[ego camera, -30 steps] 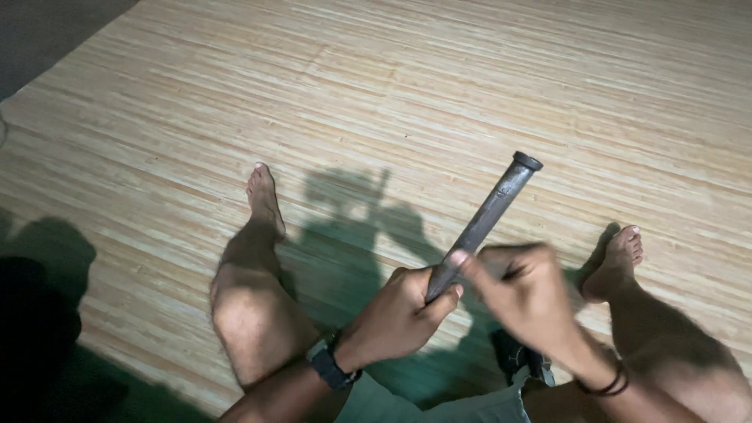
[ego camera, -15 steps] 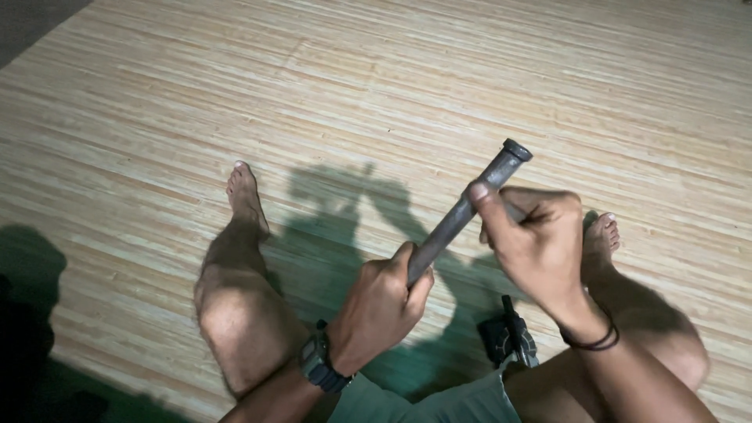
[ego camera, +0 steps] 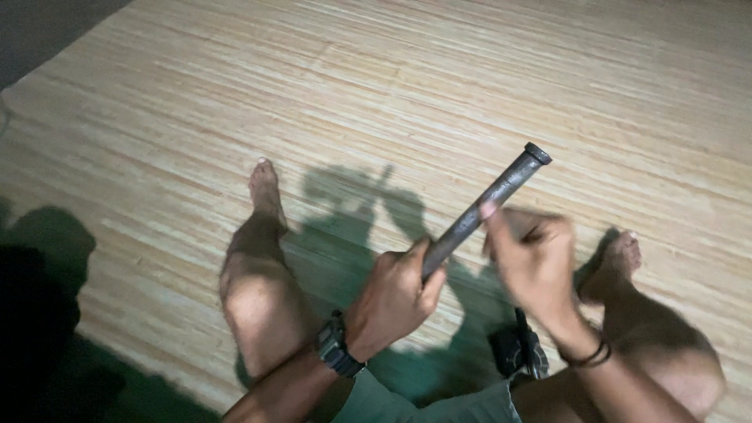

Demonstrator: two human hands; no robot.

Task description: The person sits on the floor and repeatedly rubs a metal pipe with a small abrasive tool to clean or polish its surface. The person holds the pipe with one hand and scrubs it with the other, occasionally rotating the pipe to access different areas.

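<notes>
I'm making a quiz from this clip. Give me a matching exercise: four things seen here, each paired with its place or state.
Things:
1. left hand
2. right hand
3. dark rod
4. small black object

Places or states:
a. lying on the mat between the legs
b. gripping the rod's lower end
c. tilted up to the right
d. blurred, fingertip on the rod's middle

Pairs: 1-b, 2-d, 3-c, 4-a

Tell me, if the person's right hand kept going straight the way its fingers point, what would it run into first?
The right hand, blurred, points up and leftward at the dark metal rod held by the left hand. Its fingertip already seems to be at the rod, so the rod comes first, though depth is hard to judge.
</notes>
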